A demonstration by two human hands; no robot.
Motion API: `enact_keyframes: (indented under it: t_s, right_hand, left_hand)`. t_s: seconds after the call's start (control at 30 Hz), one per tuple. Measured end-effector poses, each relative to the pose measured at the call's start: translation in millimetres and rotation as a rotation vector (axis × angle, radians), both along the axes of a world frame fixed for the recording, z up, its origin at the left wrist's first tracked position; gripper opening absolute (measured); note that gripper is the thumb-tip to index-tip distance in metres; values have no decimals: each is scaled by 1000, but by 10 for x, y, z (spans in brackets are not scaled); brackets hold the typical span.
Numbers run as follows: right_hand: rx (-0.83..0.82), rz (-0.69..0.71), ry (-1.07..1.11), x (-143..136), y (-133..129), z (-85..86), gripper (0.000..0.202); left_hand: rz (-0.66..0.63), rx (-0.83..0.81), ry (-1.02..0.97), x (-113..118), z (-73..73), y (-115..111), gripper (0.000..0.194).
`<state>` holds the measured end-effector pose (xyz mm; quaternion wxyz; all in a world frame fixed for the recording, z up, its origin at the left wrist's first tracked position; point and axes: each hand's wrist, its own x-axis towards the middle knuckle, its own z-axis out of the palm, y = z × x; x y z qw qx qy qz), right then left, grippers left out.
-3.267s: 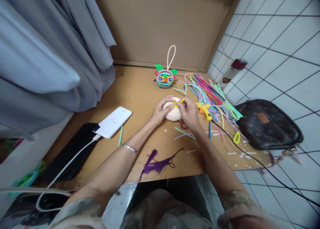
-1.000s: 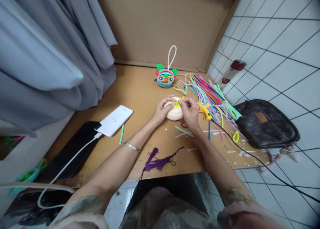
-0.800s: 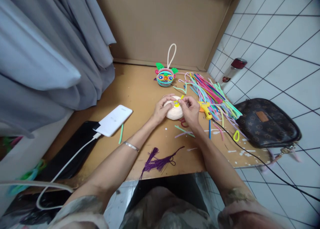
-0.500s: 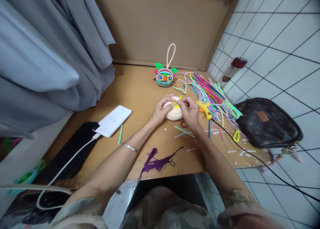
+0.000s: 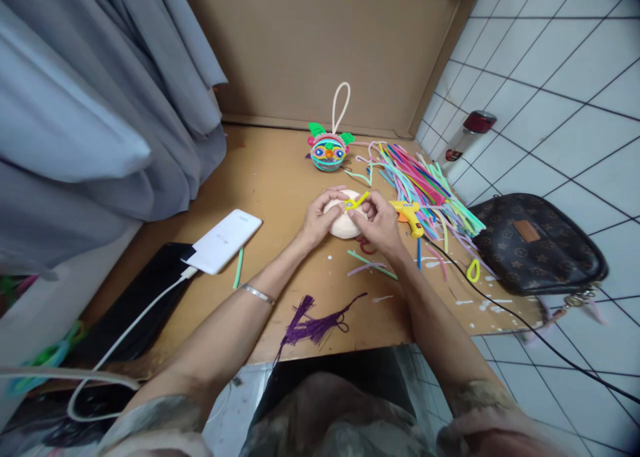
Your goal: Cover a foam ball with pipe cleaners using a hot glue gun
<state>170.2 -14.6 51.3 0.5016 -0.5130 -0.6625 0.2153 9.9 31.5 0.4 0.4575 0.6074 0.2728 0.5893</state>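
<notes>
Got one cream ball (image 5: 344,229) up close here, between two bare hands over one table (image 5: 275,177). Left hand (image 5: 319,217): clasping the ball's left side, thumb on top. Right hand (image 5: 380,222): fingers curled in at the ball's right side, thumb on top; can't tell if actually pinching the one yellow strip (image 5: 362,199) lying across the ball by the fingertips.

Beyond the ball: one decorated ornament (image 5: 327,156), with two green ears and one white loop (image 5: 341,105) upright on top. To the right: one yellow glue gun (image 5: 413,221), just past the right hand. Beyond and right: one pile of colored sticks (image 5: 417,180), way too many to count, plus one red-capped bottle (image 5: 463,140). Farther right of the ball: one yellow loop (image 5: 473,270) and one brown patterned bag (image 5: 540,244). On the near side: purple tassels (image 5: 315,327), can't tell exactly how many. Left and nearer: one white device (image 5: 227,240) with one white cable (image 5: 143,320), partly over one black flat thing (image 5: 143,300).
</notes>
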Motion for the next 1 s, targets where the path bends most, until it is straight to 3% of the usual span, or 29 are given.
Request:
enact_keyframes:
  t_s: [0.17,0.4,1.0]
  right_hand:
    - [-66,-61,141,-76,-27,16,20]
    - [-171,-1,320,-78,-34,58,29]
    - [-191,-12,352,-81,-87,40,29]
  left_hand:
    - [-1,12,22,13,23,-33,21]
    - [-16,19,38,7,36,-52,22]
    - [-66,31,23,-23,24,-32,25]
